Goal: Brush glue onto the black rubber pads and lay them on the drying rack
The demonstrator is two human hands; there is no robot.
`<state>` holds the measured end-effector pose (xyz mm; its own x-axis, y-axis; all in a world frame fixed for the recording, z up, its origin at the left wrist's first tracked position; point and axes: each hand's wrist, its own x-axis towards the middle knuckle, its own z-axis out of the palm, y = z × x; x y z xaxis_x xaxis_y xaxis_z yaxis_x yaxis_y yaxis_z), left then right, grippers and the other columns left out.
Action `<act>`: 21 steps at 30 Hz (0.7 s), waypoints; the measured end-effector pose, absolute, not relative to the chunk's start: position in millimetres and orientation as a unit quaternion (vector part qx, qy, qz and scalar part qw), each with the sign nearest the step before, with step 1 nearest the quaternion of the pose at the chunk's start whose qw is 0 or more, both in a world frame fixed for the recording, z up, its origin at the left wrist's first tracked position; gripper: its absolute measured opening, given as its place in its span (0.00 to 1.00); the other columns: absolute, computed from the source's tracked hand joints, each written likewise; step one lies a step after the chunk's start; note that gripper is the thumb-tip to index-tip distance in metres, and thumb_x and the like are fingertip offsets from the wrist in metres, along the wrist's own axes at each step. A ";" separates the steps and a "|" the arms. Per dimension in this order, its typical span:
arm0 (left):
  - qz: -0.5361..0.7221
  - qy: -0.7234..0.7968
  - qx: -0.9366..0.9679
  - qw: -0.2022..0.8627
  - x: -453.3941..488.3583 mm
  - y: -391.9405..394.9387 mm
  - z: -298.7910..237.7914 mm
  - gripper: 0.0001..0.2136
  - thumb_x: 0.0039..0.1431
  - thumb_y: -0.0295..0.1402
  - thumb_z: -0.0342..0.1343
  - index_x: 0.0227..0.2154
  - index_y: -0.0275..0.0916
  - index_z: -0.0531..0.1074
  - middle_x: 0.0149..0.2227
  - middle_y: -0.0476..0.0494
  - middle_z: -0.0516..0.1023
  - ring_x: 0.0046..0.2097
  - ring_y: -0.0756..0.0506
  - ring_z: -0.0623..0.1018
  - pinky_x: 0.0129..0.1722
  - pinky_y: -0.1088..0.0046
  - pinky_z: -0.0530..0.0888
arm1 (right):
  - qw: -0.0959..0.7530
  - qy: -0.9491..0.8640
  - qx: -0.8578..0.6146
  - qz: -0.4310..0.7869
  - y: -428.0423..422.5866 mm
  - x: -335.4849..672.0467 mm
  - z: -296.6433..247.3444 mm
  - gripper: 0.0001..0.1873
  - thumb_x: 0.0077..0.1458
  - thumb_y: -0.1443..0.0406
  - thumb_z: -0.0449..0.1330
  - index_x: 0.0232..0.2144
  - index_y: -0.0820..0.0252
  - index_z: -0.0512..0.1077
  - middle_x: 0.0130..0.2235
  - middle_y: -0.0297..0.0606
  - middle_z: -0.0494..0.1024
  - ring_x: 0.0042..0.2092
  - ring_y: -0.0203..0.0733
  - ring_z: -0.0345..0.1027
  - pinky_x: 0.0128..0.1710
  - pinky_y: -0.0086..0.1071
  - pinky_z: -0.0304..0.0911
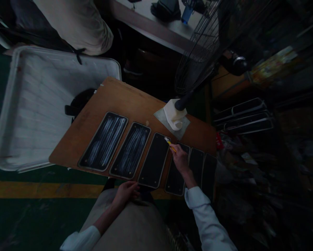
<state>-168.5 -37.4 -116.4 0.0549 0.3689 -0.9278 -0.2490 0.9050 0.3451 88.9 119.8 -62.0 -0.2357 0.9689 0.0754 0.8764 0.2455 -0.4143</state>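
Observation:
My right hand is closed around a small brush with a yellow handle. The brush's white-loaded tip is over the upper right corner of a plain black panel with rounded corners. Left of it lie two similar panels, a nearer one and a farther one, both streaked with white. To the right, under and beyond my right hand, sit several dark panels, partly hidden. My left hand holds nothing I can see; its fingers are loosely extended by the board's front edge, near the plain panel's lower corner.
The panels lie on a brown board. A cut white plastic jug stands on a grey sheet at its back edge. Left is a large white bin. A wire fan cage and a seated person's leg are behind.

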 end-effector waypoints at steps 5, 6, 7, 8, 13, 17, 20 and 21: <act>0.230 0.664 0.007 0.712 -153.3 -38.5 -117.6 0.08 0.53 0.33 0.63 0.30 0.37 0.70 0.26 0.45 0.80 0.25 0.47 0.80 0.23 0.75 0.73 | 0.156 -0.769 -0.597 0.166 89.8 84.7 -69.3 0.14 0.68 0.62 0.48 0.49 0.57 0.71 0.44 0.41 0.77 0.43 0.42 0.75 0.41 0.32 0.69; 0.240 0.663 -0.002 0.709 -151.6 -39.8 -118.5 0.08 0.53 0.32 0.64 0.30 0.37 0.70 0.25 0.45 0.80 0.25 0.48 0.80 0.23 0.76 0.73 | 0.155 -0.766 -0.598 0.179 77.2 82.8 -68.1 0.14 0.68 0.62 0.48 0.49 0.57 0.71 0.44 0.41 0.78 0.43 0.42 0.75 0.40 0.32 0.69; 0.251 0.660 -0.011 0.708 -150.3 -41.0 -119.2 0.08 0.52 0.32 0.64 0.30 0.37 0.69 0.25 0.46 0.80 0.26 0.48 0.80 0.24 0.76 0.74 | 0.154 -0.762 -0.598 0.196 62.6 80.7 -66.1 0.14 0.68 0.62 0.48 0.48 0.57 0.71 0.43 0.41 0.78 0.42 0.42 0.75 0.41 0.33 0.69; 0.262 0.655 -0.020 0.709 -149.3 -42.0 -119.5 0.08 0.52 0.31 0.64 0.29 0.38 0.69 0.25 0.45 0.80 0.26 0.47 0.80 0.25 0.76 0.75 | 0.151 -0.759 -0.597 0.214 46.3 78.4 -63.3 0.14 0.68 0.63 0.48 0.48 0.57 0.70 0.43 0.41 0.78 0.42 0.42 0.75 0.41 0.33 0.69; 0.279 0.644 -0.033 0.711 -147.7 -44.1 -114.8 0.07 0.52 0.30 0.65 0.27 0.38 0.70 0.26 0.43 0.81 0.29 0.46 0.82 0.31 0.74 0.77 | 0.117 -0.742 -0.583 0.309 -28.8 71.2 -41.2 0.12 0.67 0.64 0.50 0.47 0.55 0.71 0.41 0.39 0.78 0.41 0.41 0.76 0.39 0.33 0.71; 0.284 0.649 -0.026 0.705 -147.4 -46.1 -114.3 0.06 0.54 0.29 0.63 0.29 0.36 0.70 0.25 0.43 0.81 0.28 0.47 0.81 0.29 0.75 0.77 | 0.140 -0.721 -0.584 0.345 -21.5 79.7 -26.8 0.11 0.67 0.63 0.51 0.46 0.53 0.72 0.42 0.36 0.79 0.41 0.40 0.76 0.41 0.32 0.71; 0.279 0.659 -0.021 0.698 -146.4 -47.7 -115.5 0.05 0.56 0.28 0.62 0.30 0.34 0.71 0.26 0.41 0.80 0.27 0.47 0.81 0.27 0.76 0.77 | 0.189 -0.726 -0.595 0.286 29.7 90.6 -30.9 0.12 0.67 0.62 0.51 0.48 0.54 0.71 0.44 0.39 0.78 0.43 0.41 0.75 0.43 0.33 0.70; 0.277 0.663 -0.019 0.695 -145.9 -48.0 -115.4 0.05 0.56 0.28 0.62 0.30 0.34 0.71 0.26 0.41 0.80 0.27 0.47 0.81 0.26 0.76 0.77 | 0.198 -0.734 -0.596 0.260 49.3 93.5 -35.2 0.12 0.67 0.62 0.51 0.48 0.55 0.71 0.44 0.39 0.77 0.44 0.42 0.75 0.44 0.33 0.70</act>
<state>-145.9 -48.0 -115.4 -0.0334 0.3600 -0.9324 -0.4098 0.8459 0.3413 93.5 49.3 -35.2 -0.2110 0.9773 -0.0184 0.7711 0.1549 -0.6175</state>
